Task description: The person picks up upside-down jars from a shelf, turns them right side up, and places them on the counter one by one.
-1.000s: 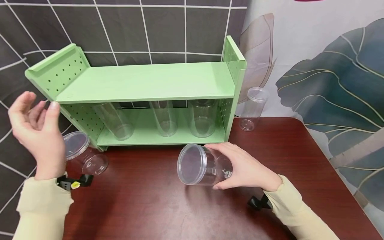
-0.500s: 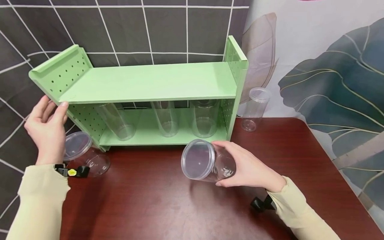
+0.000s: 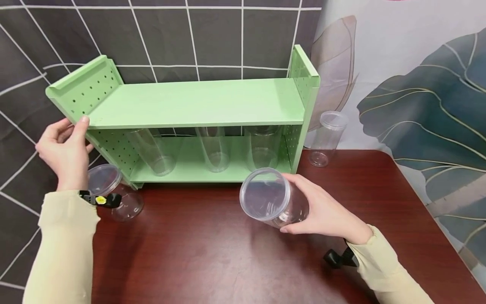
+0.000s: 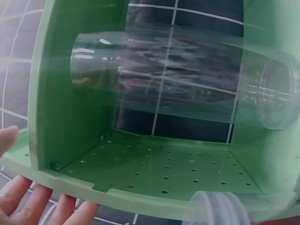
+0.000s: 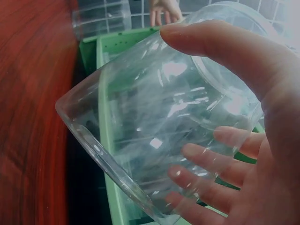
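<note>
My left hand [image 3: 65, 154] grips the left side panel of a green two-tier shelf [image 3: 201, 101]. Its thumb lies by the front edge, while its fingers [image 4: 40, 199] show along the panel's outer side in the left wrist view. My right hand [image 3: 322, 211] holds a clear lidded plastic jar [image 3: 265, 194] from the side, above the table in front of the shelf. That jar is tilted, with its lid toward the upper left. Through its clear wall, the right wrist view shows the fingers [image 5: 206, 161] spread around it.
On the lower tier stand a clear jar [image 3: 153, 154] at left, another jar [image 3: 214, 147] mid-shelf and a third jar [image 3: 263, 147] at right. A wide lidded jar [image 3: 127, 202] sits left on the red-brown table [image 3: 190, 253]. A slim jar [image 3: 327, 137] stands right of the shelf.
My left hand has come in from the left and taken hold of the shelf's side panel. The jar in my right hand has risen slightly and tipped more upright.
</note>
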The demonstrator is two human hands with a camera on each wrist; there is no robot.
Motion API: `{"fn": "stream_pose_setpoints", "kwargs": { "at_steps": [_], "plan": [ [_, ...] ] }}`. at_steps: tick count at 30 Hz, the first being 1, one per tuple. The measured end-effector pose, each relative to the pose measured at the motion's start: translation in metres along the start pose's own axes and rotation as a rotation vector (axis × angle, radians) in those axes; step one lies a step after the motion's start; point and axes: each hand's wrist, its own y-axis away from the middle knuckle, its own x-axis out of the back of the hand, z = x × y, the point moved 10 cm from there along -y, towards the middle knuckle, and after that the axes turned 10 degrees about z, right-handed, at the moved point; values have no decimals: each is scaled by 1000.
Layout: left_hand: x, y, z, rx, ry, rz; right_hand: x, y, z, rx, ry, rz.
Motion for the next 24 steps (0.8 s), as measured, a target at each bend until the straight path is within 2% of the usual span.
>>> {"fn": "stream_pose_setpoints", "kwargs": {
  "at_steps": [5, 7, 11, 13, 15, 18, 24],
  "plan": [
    [-2, -4, 0, -34, -57, 26, 13, 0, 0, 7, 11, 47],
    [-3, -5, 1, -68, -91, 39, 19, 0, 1, 1, 7, 70],
    [-2, -7, 8, -155, -217, 71, 33, 0, 2, -21, -19, 134],
    [-3, -8, 11, -173, -239, 68, 41, 0, -1, -29, -26, 178],
    [-4, -9, 11, -160, -216, 49, 50, 0, -6, -33, -33, 223],
    [-5, -10, 10, -107, -147, 13, 63, 2, -14, -45, -16, 289],
    [-5, -8, 12, -92, -147, -19, 91, 4, -8, -70, -10, 391]
  ]
}}
